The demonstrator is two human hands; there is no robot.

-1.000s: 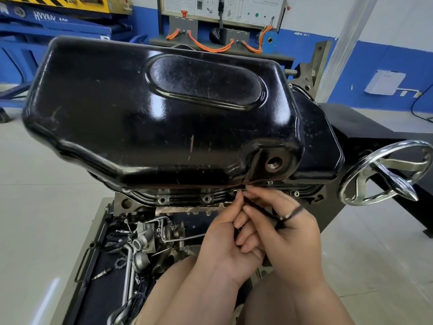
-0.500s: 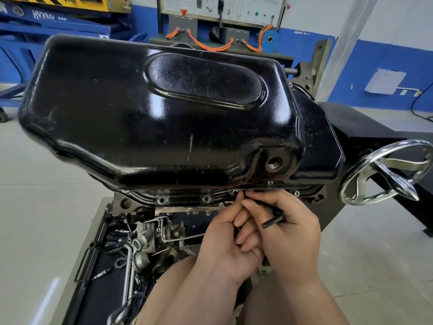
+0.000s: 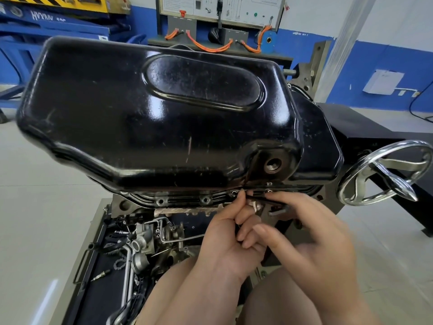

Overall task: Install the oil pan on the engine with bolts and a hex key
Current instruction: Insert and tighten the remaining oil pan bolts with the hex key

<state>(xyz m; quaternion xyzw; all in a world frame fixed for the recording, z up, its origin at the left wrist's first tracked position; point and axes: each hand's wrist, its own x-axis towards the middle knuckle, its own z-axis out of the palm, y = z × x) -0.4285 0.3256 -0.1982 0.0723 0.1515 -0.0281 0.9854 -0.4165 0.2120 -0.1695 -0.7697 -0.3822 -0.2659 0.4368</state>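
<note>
The glossy black oil pan [image 3: 164, 113] sits on the engine, filling the middle of the view. Its near flange [image 3: 182, 201] carries a row of bolts [image 3: 205, 200]. A thin black hex key [image 3: 257, 198] lies almost level along the flange, its tip by the bolt [image 3: 233, 193] at the pan's step. My left hand [image 3: 225, 242] pinches the key near that tip. My right hand [image 3: 311, 235], blurred, holds the other end, with the index finger stretched along the key. The key's far end is hidden under the right fingers.
A threaded drain hole [image 3: 273, 165] opens just above the hands. A chrome handwheel [image 3: 384, 170] juts out at the right, by a black stand [image 3: 365, 127]. Below the engine a tray [image 3: 93, 254] holds several loose engine parts. A wiring board [image 3: 220, 10] and a blue lift [image 3: 46, 24] stand behind.
The hex key's free end, which stuck out over my right hand, has swung down under the fingers. My right hand has turned and shifted right; the left hand stays at the bolt.
</note>
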